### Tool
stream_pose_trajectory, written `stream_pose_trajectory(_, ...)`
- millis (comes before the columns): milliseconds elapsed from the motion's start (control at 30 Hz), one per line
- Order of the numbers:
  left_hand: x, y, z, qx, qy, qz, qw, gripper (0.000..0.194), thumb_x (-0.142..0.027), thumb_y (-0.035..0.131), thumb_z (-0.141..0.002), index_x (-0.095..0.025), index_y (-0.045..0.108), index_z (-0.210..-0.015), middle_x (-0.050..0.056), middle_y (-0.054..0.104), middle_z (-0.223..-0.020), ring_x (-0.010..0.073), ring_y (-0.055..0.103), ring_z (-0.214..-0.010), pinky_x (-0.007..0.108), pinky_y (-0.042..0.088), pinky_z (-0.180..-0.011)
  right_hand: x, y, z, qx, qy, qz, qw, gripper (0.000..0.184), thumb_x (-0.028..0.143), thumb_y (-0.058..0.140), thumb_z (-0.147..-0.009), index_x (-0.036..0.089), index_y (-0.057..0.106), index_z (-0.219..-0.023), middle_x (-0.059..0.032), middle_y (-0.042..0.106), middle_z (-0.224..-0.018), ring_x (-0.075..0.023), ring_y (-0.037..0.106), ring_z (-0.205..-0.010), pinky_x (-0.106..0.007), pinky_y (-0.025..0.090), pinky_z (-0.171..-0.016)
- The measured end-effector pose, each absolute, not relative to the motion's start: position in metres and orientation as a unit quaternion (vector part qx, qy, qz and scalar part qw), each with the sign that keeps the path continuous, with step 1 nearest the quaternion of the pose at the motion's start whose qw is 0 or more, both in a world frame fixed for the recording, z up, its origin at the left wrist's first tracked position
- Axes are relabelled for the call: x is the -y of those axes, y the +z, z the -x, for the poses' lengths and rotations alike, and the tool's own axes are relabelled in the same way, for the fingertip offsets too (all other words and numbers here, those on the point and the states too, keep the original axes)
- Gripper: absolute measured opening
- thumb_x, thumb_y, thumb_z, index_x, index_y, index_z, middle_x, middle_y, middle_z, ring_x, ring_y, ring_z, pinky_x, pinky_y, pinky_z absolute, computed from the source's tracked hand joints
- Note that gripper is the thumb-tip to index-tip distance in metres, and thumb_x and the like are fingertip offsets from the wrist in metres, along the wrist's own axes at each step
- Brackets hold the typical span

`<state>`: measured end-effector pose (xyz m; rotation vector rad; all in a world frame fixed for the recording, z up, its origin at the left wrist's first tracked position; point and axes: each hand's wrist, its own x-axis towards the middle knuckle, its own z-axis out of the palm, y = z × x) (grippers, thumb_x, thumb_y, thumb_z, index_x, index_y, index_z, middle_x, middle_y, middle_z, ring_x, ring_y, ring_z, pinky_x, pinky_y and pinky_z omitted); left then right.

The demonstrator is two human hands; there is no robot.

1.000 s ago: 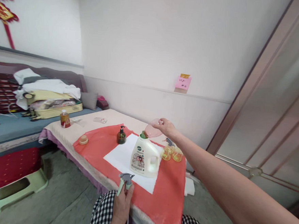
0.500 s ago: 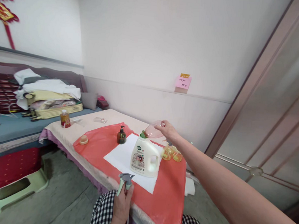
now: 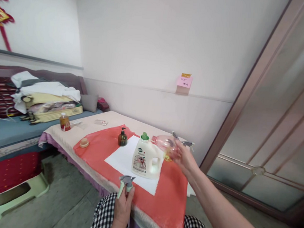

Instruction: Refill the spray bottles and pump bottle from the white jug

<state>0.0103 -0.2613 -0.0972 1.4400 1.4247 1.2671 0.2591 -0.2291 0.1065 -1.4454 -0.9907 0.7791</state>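
Observation:
My right hand (image 3: pixel 184 156) is closed round a clear pink bottle (image 3: pixel 165 142), held on its side with its open neck pointing left, beside the green spout of a white detergent jug (image 3: pixel 146 160). The jug stands upright with its cap off. My left hand (image 3: pixel 124 204), low in front of me, grips a grey and pale green spray trigger head (image 3: pixel 126 184). Behind the pink bottle are yellow-tinted bottles (image 3: pixel 167 157) with grey spray heads (image 3: pixel 188 143), partly hidden by my right hand.
A white cloth (image 3: pixel 122 160) lies under the jug on a red plastic sheet (image 3: pixel 172 198). On the sheet are a dark pump bottle (image 3: pixel 122 138) and a beige cap (image 3: pixel 84 142). An amber bottle (image 3: pixel 65 122) stands at the far left. A green stool (image 3: pixel 23 195) is on the floor.
My right hand has moved right and down with the pink bottle, taking its neck away from the jug's spout and levelling it. My left hand stays nearly still with the trigger head.

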Motion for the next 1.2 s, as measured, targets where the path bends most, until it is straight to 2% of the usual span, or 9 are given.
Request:
stream_pose_trajectory(67,0.261,-0.094,-0.009,-0.552,0.502,-0.555,0.368,0.059,-0.066,0.051,-0.08,-0.016,0.067,-0.107,0.008,0.072,-0.082,0.0266,0.067,-0.078,0.036,0.05,-0.074,0.264,0.074,-0.258,0.341,0.415,0.579,0.613,0.046,0.062,0.056,-0.076,0.027,0.061,-0.104,-0.0034,0.069,-0.08,-0.0208,0.068,-0.074,-0.037,0.055,-0.072)
stream_pose_trajectory(133,0.261,-0.089,-0.009,-0.531,0.531,-0.531,0.393,0.057,-0.064,0.058,-0.076,-0.016,0.067,-0.105,0.007,0.072,-0.084,0.0254,0.066,-0.079,0.035,0.049,-0.076,0.302,0.039,-0.254,0.269,0.479,0.547,0.632,0.041,0.06,0.066,-0.069,0.027,0.062,-0.093,-0.0028,0.07,-0.077,-0.0224,0.07,-0.075,-0.038,0.055,-0.072)
stream_pose_trajectory(233,0.262,-0.078,-0.011,-0.486,0.59,-0.445,0.466,0.052,-0.059,0.069,-0.07,-0.015,0.065,-0.099,0.002,0.066,-0.074,0.0197,0.062,-0.07,0.031,0.048,-0.069,0.354,-0.012,-0.242,0.179,0.545,0.509,0.642,0.042,0.056,0.073,-0.064,0.028,0.064,-0.093,-0.0031,0.074,-0.084,-0.0238,0.071,-0.082,-0.037,0.055,-0.073)
stream_pose_trajectory(367,0.268,-0.049,-0.02,-0.441,0.636,-0.36,0.521,0.04,-0.053,0.064,-0.08,-0.019,0.057,-0.1,-0.002,0.061,-0.075,0.0138,0.06,-0.068,0.027,0.049,-0.068,0.402,-0.051,-0.224,0.037,0.662,0.424,0.617,0.047,0.051,0.078,-0.064,0.027,0.066,-0.103,-0.0046,0.076,-0.096,-0.0238,0.071,-0.089,-0.033,0.054,-0.072)
stream_pose_trajectory(500,0.279,-0.009,-0.031,-0.34,0.694,-0.218,0.596,0.032,-0.04,0.075,-0.074,-0.019,0.058,-0.09,0.0,0.063,-0.081,0.0143,0.063,-0.076,0.029,0.051,-0.072,0.422,-0.053,-0.214,0.065,0.658,0.424,0.619,0.057,0.054,0.073,-0.072,0.027,0.06,-0.12,-0.0074,0.072,-0.114,-0.0244,0.069,-0.1,-0.033,0.052,-0.078)
stream_pose_trajectory(633,0.29,0.015,-0.037,-0.301,0.694,-0.186,0.627,0.026,-0.037,0.076,-0.075,-0.019,0.061,-0.086,0.0,0.066,-0.082,0.0141,0.064,-0.079,0.029,0.051,-0.074,0.427,-0.046,-0.21,0.084,0.664,0.391,0.632,0.067,0.053,0.071,-0.075,0.022,0.05,-0.131,-0.0124,0.066,-0.126,-0.0288,0.067,-0.106,-0.039,0.049,-0.087)
stream_pose_trajectory(800,0.301,0.015,-0.045,-0.303,0.697,-0.198,0.619,0.024,-0.036,0.075,-0.077,-0.019,0.061,-0.087,0.0,0.067,-0.081,0.0148,0.064,-0.078,0.03,0.052,-0.074,0.427,-0.035,-0.2,0.094,0.688,0.342,0.633,0.059,0.049,0.069,-0.079,0.015,0.055,-0.126,-0.0172,0.067,-0.123,-0.0314,0.065,-0.11,-0.046,0.043,-0.101)
stream_pose_trajectory(933,0.318,0.009,-0.057,-0.317,0.666,-0.194,0.647,0.029,-0.039,0.076,-0.077,-0.019,0.062,-0.093,0.002,0.069,-0.085,0.0162,0.065,-0.086,0.031,0.051,-0.081,0.426,-0.026,-0.189,0.104,0.714,0.286,0.63,0.06,0.048,0.065,-0.083,0.015,0.052,-0.131,-0.0176,0.066,-0.125,-0.0315,0.06,-0.118,-0.045,0.042,-0.102)
stream_pose_trajectory(1200,0.357,0.007,-0.071,-0.282,0.598,-0.193,0.725,0.025,-0.038,0.069,-0.084,-0.019,0.065,-0.099,0.006,0.071,-0.096,0.0161,0.065,-0.085,0.032,0.051,-0.082,0.422,-0.029,-0.169,0.116,0.634,0.274,0.714,0.058,0.039,0.067,-0.081,0.016,0.05,-0.132,-0.0153,0.061,-0.133,-0.0352,0.056,-0.122,-0.056,0.039,-0.107)
